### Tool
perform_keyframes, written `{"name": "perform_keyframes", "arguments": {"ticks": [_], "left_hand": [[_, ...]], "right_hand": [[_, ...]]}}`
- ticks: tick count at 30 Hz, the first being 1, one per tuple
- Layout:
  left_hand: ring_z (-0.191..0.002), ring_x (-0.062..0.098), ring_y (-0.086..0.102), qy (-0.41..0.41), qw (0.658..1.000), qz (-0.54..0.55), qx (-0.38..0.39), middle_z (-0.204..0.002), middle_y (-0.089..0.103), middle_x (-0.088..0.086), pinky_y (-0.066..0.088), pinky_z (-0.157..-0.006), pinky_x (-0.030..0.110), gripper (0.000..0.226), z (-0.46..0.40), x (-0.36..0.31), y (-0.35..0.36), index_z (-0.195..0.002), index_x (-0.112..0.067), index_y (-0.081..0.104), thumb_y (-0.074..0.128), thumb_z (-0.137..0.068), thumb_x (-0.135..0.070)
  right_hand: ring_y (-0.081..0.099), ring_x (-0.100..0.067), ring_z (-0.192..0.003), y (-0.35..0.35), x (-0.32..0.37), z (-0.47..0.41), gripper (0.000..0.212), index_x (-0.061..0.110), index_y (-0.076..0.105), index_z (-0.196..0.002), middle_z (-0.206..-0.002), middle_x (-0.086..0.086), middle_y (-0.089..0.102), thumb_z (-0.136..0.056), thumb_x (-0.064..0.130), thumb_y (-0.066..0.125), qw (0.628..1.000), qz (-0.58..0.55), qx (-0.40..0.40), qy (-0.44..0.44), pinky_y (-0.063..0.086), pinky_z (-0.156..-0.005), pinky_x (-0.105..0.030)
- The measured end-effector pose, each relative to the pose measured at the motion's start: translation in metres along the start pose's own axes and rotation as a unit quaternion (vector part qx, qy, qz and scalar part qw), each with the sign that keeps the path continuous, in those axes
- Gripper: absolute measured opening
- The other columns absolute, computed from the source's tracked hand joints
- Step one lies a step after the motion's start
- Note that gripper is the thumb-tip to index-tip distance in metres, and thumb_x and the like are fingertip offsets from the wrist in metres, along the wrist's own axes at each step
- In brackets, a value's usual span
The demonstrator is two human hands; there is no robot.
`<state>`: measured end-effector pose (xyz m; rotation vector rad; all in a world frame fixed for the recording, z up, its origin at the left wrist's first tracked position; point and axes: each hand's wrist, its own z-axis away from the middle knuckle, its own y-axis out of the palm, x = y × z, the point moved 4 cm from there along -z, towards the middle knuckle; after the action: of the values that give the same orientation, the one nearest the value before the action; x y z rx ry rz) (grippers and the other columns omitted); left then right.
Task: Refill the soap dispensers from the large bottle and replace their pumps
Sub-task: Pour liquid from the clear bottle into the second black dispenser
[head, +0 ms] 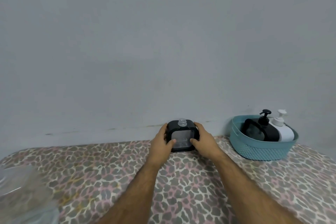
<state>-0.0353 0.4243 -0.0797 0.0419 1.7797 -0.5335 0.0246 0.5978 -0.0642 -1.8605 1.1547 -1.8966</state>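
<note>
Two hands [161, 140] [203, 138] hold one pumpless dispenser [181, 137] | basket [261, 149]: two pumped dispensers [261, 129] [283, 129]

Dim, flat light; soft focus; wide-angle edge warp

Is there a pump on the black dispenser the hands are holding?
No, the black dispenser between the left hand and right hand shows a bare threaded neck.

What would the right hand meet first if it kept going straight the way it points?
The right hand already grips the black square dispenser with the open clear neck, so that blocks it at once. Behind the dispenser stands the grey wall; the gap between them is unclear.
</note>
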Motion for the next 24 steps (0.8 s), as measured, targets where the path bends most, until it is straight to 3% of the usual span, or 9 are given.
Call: {"name": "perform_keyframes", "arguments": {"ticks": [3, 9, 12, 14, 18, 24], "left_hand": [[-0.104, -0.006, 0.053, -0.007, 1.000, 0.001, -0.006, -0.111, 0.048, -0.032, 0.048, -0.095, 0.024, 0.065, 0.002, -0.002, -0.002, -0.149, -0.031, 0.037, 0.062, -0.093, -0.008], [-0.115, 0.006, 0.053, -0.015, 0.999, 0.027, -0.004, -0.118, 0.052, -0.019, 0.053, -0.098, 0.033, 0.065, 0.032, -0.019, -0.015, -0.149, -0.032, 0.037, 0.062, -0.094, -0.008], [-0.114, 0.006, 0.055, -0.009, 0.999, 0.036, -0.005, -0.116, 0.053, -0.021, 0.054, -0.093, 0.030, 0.065, 0.055, -0.030, -0.026, -0.148, -0.033, 0.037, 0.062, -0.094, -0.008], [-0.111, 0.004, 0.056, -0.001, 0.999, 0.038, -0.009, -0.118, 0.055, -0.017, 0.055, -0.094, 0.034, 0.064, 0.072, -0.037, -0.034, -0.147, -0.034, 0.039, 0.063, -0.093, -0.007], [-0.118, 0.011, 0.056, 0.005, 0.999, 0.046, -0.010, -0.121, 0.056, -0.012, 0.054, -0.097, 0.040, 0.064, 0.110, -0.045, -0.053, -0.148, -0.031, 0.039, 0.062, -0.093, -0.006], [-0.125, 0.011, 0.051, 0.011, 1.000, 0.028, -0.008, -0.131, 0.052, -0.010, 0.050, -0.102, 0.038, 0.065, 0.162, -0.048, -0.081, -0.151, -0.029, 0.034, 0.059, -0.095, -0.005]], "right_hand": [[0.057, -0.012, -0.097, 0.000, 0.003, 0.006, 0.064, 0.027, 0.035, -0.147, -0.126, 0.000, 0.064, -0.091, 0.011, 0.062, 1.000, -0.009, -0.015, -0.008, 0.049, -0.086, -0.026], [0.058, -0.012, -0.101, -0.007, 0.015, 0.036, 0.066, 0.028, 0.036, -0.146, -0.127, 0.001, 0.063, -0.090, 0.012, 0.066, 0.999, -0.025, -0.020, 0.000, 0.048, -0.087, -0.026], [0.058, -0.012, -0.104, -0.010, 0.029, 0.059, 0.067, 0.026, 0.037, -0.146, -0.129, 0.000, 0.062, -0.088, 0.011, 0.067, 0.999, -0.035, -0.026, -0.005, 0.048, -0.091, -0.027], [0.058, -0.013, -0.108, -0.012, 0.038, 0.075, 0.068, 0.026, 0.037, -0.146, -0.129, 0.000, 0.061, -0.088, 0.011, 0.068, 0.999, -0.037, -0.025, -0.011, 0.049, -0.094, -0.028], [0.058, -0.010, -0.111, -0.011, 0.056, 0.111, 0.066, 0.028, 0.041, -0.143, -0.128, 0.002, 0.061, -0.086, 0.012, 0.070, 0.998, -0.062, -0.011, -0.025, 0.048, -0.083, -0.018], [0.061, -0.012, -0.106, -0.004, 0.077, 0.162, 0.070, 0.026, 0.045, -0.140, -0.116, 0.003, 0.062, -0.079, 0.013, 0.078, 0.995, -0.094, 0.015, -0.040, 0.051, -0.084, -0.024]]}}
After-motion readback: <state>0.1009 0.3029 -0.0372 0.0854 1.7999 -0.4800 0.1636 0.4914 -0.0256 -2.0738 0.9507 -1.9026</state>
